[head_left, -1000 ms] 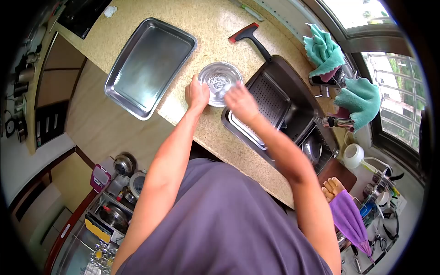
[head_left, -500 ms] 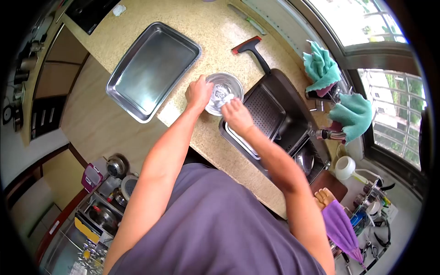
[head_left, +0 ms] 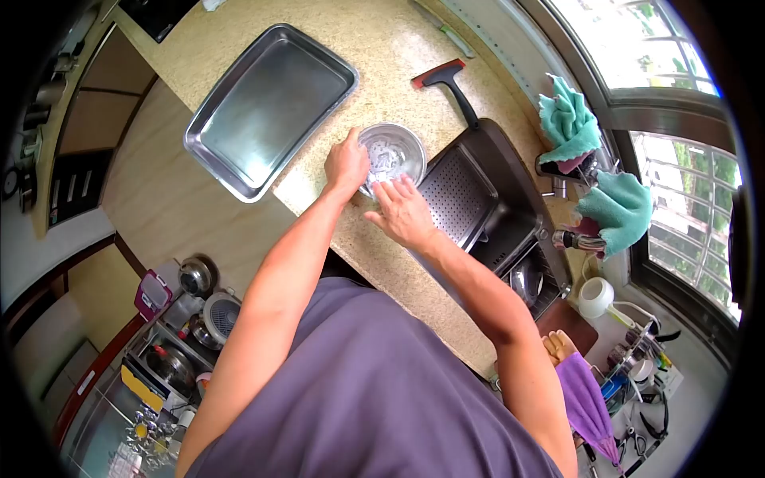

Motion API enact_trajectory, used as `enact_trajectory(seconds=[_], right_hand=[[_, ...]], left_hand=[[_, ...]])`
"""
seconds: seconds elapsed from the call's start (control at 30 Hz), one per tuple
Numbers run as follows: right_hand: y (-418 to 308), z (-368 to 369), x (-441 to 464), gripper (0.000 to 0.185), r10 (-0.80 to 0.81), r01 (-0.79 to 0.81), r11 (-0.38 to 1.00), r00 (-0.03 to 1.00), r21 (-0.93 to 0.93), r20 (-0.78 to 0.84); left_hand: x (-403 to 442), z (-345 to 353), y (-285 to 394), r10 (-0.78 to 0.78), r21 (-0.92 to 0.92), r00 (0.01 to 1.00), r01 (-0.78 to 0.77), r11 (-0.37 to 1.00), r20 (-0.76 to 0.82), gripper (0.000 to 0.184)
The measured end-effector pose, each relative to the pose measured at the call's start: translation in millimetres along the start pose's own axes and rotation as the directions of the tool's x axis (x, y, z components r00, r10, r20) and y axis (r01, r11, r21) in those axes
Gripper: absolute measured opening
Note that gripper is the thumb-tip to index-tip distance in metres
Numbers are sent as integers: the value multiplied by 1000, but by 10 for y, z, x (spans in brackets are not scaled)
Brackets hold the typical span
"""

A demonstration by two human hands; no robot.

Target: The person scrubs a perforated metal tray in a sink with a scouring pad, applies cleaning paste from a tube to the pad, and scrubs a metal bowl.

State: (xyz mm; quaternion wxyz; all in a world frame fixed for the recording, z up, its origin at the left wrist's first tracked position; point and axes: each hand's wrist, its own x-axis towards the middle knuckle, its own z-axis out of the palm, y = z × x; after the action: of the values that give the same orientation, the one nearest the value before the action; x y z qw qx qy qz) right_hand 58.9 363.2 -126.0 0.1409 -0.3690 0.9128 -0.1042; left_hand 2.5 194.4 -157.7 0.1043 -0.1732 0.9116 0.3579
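Note:
A round metal bowl (head_left: 405,143) stands on the counter by the sink's edge, its inside streaked with whitish wet-looking marks. My left hand (head_left: 347,166) is closed on its left rim. Over the bowl's near edge lies my right hand (head_left: 405,213), fingers stretched out and a little apart, with nothing seen in it. Whether those fingertips touch the bowl I cannot tell. To the left a large rectangular metal tray (head_left: 271,111) rests on the counter, its corner reaching past the edge.
The dark sink (head_left: 518,215) holds a perforated drain tray (head_left: 458,195). Behind it lie a squeegee (head_left: 454,84) and a green-handled knife (head_left: 456,41). Teal cloths (head_left: 617,209) hang by the faucet, and a purple cloth (head_left: 590,398) is at the right. The counter (head_left: 382,40) runs along the window.
My right hand has moved from inside the bowl to its near edge, and its bunched fingers have spread. My left hand stays on the rim. The view has shifted slightly.

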Motion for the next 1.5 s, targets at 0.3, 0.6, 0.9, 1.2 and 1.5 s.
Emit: enact_trajectory(seconds=[0.3,0.6,0.9,1.2,1.5], right_hand=[[189,-124,283,76,2,-45,995,897,86,442],[209,-111,197,93,-64,42,996,938,73,340],[205,-206,147,99,-42,7,995,937,103,347],[236,-44,144,63,16,-58,982,974,180,225],[193,-5,309,56,171,-189,970,978,152,121]], left_hand=[[18,-6,36,22,6,1000,-22,1000,-5,46],[-6,111,-49,120,-43,991,-123,992,-57,41],[-59,114,-38,100,4,994,-100,995,-47,36],[12,118,-26,115,-73,993,-118,990,-38,33],[-56,141,-4,109,-55,992,-112,992,-58,31]])
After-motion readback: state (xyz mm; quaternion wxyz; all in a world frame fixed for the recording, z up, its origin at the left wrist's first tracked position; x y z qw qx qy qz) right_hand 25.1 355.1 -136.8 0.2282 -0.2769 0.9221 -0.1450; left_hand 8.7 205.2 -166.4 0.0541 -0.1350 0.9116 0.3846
